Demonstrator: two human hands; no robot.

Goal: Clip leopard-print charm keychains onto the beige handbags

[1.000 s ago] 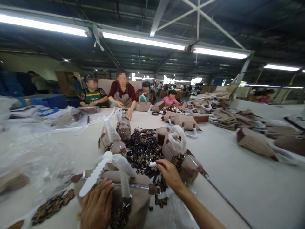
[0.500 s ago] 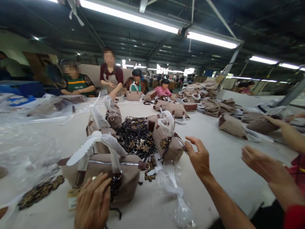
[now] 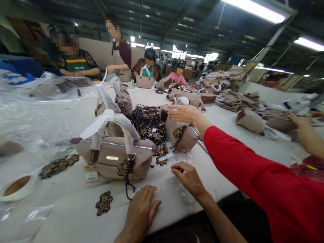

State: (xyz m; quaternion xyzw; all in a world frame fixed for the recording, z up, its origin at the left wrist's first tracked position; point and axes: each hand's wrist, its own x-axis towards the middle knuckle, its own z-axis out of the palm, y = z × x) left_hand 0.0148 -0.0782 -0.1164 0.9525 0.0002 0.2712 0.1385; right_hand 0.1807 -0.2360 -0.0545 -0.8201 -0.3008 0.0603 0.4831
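Observation:
My left hand (image 3: 141,211) lies flat and open on the white table (image 3: 63,216), just below a taupe handbag (image 3: 111,158) with white-wrapped handles and a leopard charm hanging on its front. My right hand (image 3: 188,179) is curled, pinching a clear plastic bag (image 3: 174,160) to the right of that handbag. A loose leopard charm (image 3: 103,202) lies left of my left hand. A co-worker's arm in a red sleeve (image 3: 240,158) crosses from the right, with its open hand (image 3: 182,114) over a second small handbag (image 3: 182,136).
A dark pile of leopard charms (image 3: 149,123) sits mid-table behind the handbags. A tape roll (image 3: 17,185) and crumpled plastic sheets (image 3: 32,125) lie at the left. Stacks of taupe bags (image 3: 227,98) fill the right side. Several people work along the far edge.
My left hand has let go of the handbag and come down flat on the table. My right hand drew back to the plastic bag. A red-sleeved arm has reached in across the table.

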